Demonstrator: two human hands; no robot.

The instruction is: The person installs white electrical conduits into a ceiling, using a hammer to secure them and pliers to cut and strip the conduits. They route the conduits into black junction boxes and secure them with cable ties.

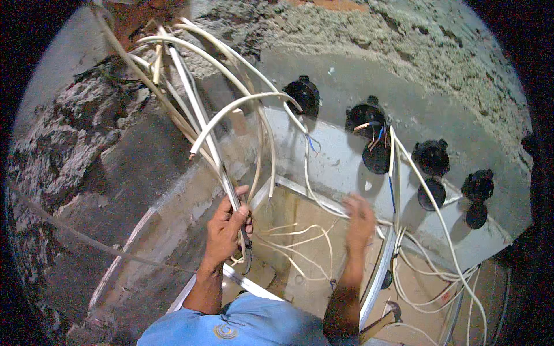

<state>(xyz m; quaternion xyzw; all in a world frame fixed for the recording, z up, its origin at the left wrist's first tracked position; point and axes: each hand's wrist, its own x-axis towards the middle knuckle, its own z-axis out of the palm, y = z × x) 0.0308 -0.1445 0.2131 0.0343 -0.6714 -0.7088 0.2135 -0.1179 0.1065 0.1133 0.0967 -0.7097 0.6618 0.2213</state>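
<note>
While our L hand (pixel 228 228) clamped white cables (pixel 209 140) left of ctr, our R hand (pixel 359 222) (blurred; we couldn't tell its grip) hung right of it, w/ black boxes (pixel 431 158) far R.

Dim, uneven light, grainy toward the black fisheye rim.
The right hand (pixel 360 222) is blurred, the left hand (pixel 226 226) sharper; beyond them the grey wall (pixel 339 154) catches more light, with soft shadows around its black round boxes (pixel 432 158).
</note>
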